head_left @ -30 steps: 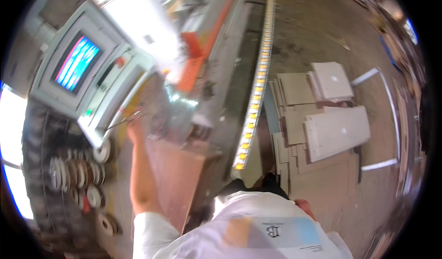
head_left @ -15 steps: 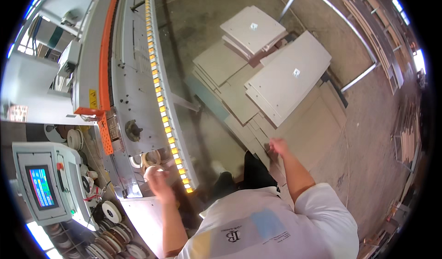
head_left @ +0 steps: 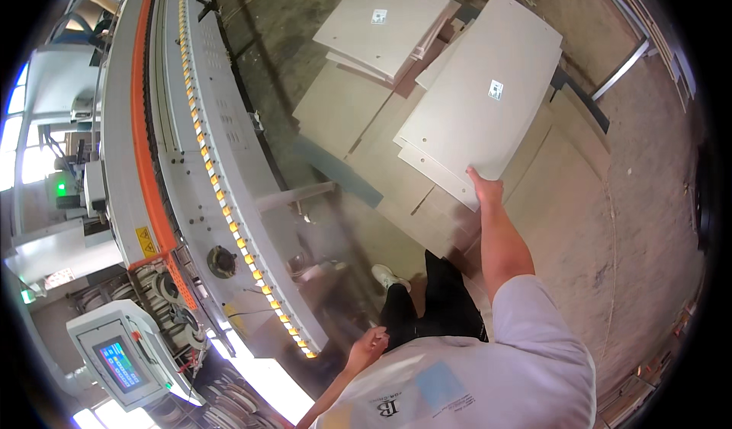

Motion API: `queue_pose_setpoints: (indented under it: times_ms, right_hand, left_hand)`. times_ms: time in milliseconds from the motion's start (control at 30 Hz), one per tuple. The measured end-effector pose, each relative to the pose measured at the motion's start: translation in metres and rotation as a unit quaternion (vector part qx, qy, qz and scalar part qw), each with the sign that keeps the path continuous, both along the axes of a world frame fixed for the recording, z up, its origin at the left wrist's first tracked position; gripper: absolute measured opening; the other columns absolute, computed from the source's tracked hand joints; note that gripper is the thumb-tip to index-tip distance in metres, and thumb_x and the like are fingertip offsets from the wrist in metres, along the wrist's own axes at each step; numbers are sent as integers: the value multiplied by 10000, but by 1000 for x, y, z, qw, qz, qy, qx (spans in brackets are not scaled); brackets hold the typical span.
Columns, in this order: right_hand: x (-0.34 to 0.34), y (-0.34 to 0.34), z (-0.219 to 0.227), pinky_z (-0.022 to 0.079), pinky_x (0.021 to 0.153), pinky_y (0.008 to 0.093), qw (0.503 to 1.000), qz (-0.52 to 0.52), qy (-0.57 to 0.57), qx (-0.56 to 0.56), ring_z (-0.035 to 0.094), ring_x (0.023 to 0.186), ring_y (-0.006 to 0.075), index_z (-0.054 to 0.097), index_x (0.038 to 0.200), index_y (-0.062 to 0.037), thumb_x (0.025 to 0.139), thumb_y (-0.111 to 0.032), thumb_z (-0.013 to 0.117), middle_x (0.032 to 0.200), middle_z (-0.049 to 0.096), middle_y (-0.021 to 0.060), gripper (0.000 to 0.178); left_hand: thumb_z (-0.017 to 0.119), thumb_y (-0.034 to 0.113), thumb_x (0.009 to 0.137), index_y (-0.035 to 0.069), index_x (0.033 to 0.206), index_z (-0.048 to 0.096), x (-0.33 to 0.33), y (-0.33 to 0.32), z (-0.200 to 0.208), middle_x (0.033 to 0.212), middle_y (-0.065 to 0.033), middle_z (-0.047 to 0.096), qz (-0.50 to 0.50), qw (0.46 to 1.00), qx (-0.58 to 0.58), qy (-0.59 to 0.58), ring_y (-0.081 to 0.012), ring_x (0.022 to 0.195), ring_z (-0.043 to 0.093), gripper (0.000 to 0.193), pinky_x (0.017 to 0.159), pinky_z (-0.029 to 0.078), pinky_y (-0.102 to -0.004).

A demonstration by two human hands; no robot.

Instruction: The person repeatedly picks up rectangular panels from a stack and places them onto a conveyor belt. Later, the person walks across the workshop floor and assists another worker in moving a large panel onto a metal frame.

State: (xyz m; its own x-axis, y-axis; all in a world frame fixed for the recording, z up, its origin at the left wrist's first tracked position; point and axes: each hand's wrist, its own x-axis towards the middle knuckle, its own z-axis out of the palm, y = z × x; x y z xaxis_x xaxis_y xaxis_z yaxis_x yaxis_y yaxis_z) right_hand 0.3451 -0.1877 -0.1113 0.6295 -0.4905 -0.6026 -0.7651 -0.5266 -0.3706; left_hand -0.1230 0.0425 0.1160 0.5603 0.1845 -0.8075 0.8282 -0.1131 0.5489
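Gripping pale panel [head_left: 480, 101] edge, right hand [head_left: 485, 189] fingers closed, left hand [head_left: 371, 347] loosely curled, empty, conveyor machine [head_left: 191, 147] alongside.

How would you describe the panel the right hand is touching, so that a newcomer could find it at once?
Right of the long grey edge-banding machine, pale panels lie stacked on the workshop floor. The right hand grips the near edge of the large top panel of the right-hand stack. It is the longest sheet, tilted, with a small label near its middle and drill holes along one edge.
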Motion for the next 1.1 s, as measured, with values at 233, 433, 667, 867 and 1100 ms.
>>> queue_pose_setpoints:
  times_ms: [233,433,667,867,1100]
  right_hand:
    - [3,-52,-33,599,703,395,979,-6,-63,195,705,901,272,591,1225,88,763,-496,882,1060,697,157,799]
    - [-6,-98,-49,581,614,364,972,-24,-22,232,702,836,222,623,1158,2,856,-463,824,963,676,99,589]
    - [-146,-169,-122,570,626,339,943,-205,-17,261,673,848,216,603,1268,-81,908,-475,771,1116,676,86,560]
    - [-202,-42,-40,546,960,434,667,-529,-111,512,619,1183,248,557,1426,-193,932,-410,767,1329,635,45,578]
    - [-247,-43,28,549,972,444,768,-421,-194,443,606,1213,239,537,1417,-160,951,-271,766,1324,625,38,531]
  left_hand:
    - [626,181,1008,44,1296,621,46,10,2,1055,-102,752,-15,998,66,2,-186,925,729,319,849,566,-321]
    - [646,220,1010,42,1295,628,57,14,-6,1058,-98,750,7,999,33,6,-172,924,721,336,865,561,-315]
    - [690,262,993,71,1264,659,34,53,-17,1028,-119,753,-58,997,43,17,-211,931,729,333,856,565,-338]
    - [701,271,972,98,1230,670,50,89,-32,1040,-124,755,-139,988,66,-4,-245,930,737,311,839,578,-360]
    - [639,276,1013,86,1257,654,150,98,-50,1055,-133,740,-289,953,60,-73,-237,953,717,309,875,558,-343]
